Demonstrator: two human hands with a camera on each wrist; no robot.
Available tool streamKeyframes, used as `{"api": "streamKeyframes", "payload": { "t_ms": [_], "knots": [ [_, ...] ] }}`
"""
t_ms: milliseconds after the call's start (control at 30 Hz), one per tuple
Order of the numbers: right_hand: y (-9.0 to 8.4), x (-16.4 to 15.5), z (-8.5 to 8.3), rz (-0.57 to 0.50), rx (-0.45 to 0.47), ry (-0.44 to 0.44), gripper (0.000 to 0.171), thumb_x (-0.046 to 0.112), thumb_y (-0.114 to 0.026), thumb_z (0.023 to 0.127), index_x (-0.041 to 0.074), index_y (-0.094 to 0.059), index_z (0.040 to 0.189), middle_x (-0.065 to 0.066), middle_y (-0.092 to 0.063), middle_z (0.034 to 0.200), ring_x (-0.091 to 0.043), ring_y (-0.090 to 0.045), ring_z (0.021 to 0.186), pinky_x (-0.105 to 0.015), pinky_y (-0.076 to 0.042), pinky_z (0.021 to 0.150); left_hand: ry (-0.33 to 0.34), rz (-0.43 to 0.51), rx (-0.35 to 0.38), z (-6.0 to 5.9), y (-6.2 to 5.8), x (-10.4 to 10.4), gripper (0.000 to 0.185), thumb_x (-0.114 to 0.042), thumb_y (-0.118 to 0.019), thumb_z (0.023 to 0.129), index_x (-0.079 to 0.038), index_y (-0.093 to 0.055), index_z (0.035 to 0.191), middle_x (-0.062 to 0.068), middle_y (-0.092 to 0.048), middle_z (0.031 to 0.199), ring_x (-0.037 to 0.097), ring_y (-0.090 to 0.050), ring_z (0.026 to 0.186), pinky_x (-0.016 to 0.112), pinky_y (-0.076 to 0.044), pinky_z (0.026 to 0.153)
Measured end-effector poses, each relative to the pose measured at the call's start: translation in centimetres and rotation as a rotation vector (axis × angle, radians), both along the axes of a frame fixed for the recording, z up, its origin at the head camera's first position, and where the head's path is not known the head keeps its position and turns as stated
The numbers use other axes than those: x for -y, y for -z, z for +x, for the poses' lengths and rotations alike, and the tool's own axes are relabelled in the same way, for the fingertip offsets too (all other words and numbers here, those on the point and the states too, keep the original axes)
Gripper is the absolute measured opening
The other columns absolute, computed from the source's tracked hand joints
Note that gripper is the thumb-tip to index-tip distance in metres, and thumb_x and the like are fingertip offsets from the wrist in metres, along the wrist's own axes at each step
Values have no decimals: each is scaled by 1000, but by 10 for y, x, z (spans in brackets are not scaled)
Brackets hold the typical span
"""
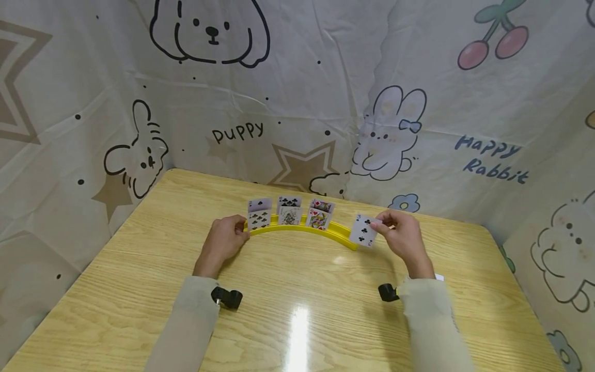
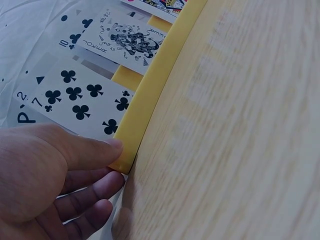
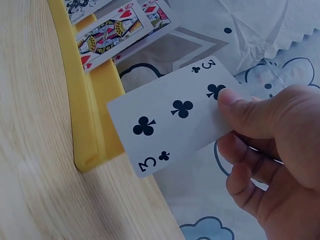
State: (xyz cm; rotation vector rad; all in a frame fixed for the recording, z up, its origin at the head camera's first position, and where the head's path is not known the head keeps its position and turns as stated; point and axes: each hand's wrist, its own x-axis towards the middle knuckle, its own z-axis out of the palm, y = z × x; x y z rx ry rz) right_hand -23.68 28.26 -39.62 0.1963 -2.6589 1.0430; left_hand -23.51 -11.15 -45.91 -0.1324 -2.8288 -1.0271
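Note:
A curved yellow card holder (image 1: 335, 233) lies on the wooden table. Standing in it are a seven of clubs (image 1: 258, 220), a joker (image 1: 289, 216) and a queen of hearts (image 1: 318, 219), each with another card behind it. My left hand (image 1: 238, 235) holds the holder's left end (image 2: 131, 131), thumb (image 2: 95, 150) against its tip and fingers curled below. My right hand (image 1: 382, 225) pinches a three of clubs (image 1: 364, 231) by its corner. The card (image 3: 170, 117) hovers tilted just over the holder's right end (image 3: 89, 125), beside the queen (image 3: 107, 37).
The table (image 1: 297, 315) is walled on three sides by a pale cartoon-print cloth (image 1: 325, 93) that starts just behind the holder. Black wrist camera mounts (image 1: 226, 298) (image 1: 387, 292) sit at both sleeves. Bare wood stretches in front of the holder.

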Motion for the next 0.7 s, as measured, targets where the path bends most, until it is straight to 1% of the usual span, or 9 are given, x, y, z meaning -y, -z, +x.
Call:
{"api": "streamKeyframes", "payload": {
  "t_ms": [167,200,300,467,500,700],
  "knots": [
    [3,7,-4,-51,-27,4,21,31,-68,77,11,-62,78,-5,-58,80,-20,-49,74,-38,-40,60,-2,0,7,0,-1,0,32,-16,-68,77,-5,-62,106,5,-62,90,15,-53,74,33,-46,67],
    [3,8,-4,-61,-29,0,21,31,-68,77,11,-62,79,-5,-58,81,-21,-49,75,-36,-41,62,-2,0,8,0,-1,0,32,-17,-68,77,-5,-62,107,5,-62,90,15,-54,74,33,-46,68],
    [6,12,-8,-71,-21,26,21,32,-68,78,11,-62,79,-4,-58,81,-20,-49,76,-40,-41,62,-1,1,11,0,0,0,33,-17,-68,77,-5,-62,107,5,-62,91,15,-54,75,34,-46,68],
    [5,17,-11,-57,-11,41,20,32,-67,79,13,-61,79,-2,-58,82,-18,-49,78,-37,-41,65,-3,-3,22,0,1,1,34,-17,-68,77,-4,-61,108,6,-62,91,15,-55,76,33,-46,68],
    [4,18,-12,-62,-14,34,19,30,-67,79,12,-61,80,-3,-58,82,-19,-50,79,-35,-40,67,-3,-3,23,0,1,1,34,-17,-69,77,-4,-61,108,6,-62,91,15,-55,76,33,-47,68],
    [2,25,-15,-86,-10,59,21,32,-67,78,12,-61,80,-2,-58,82,-18,-50,79,-34,-42,68,-4,4,25,-1,0,0,34,-17,-69,77,-4,-61,108,6,-62,91,14,-56,76,31,-47,67]
  ]
}}
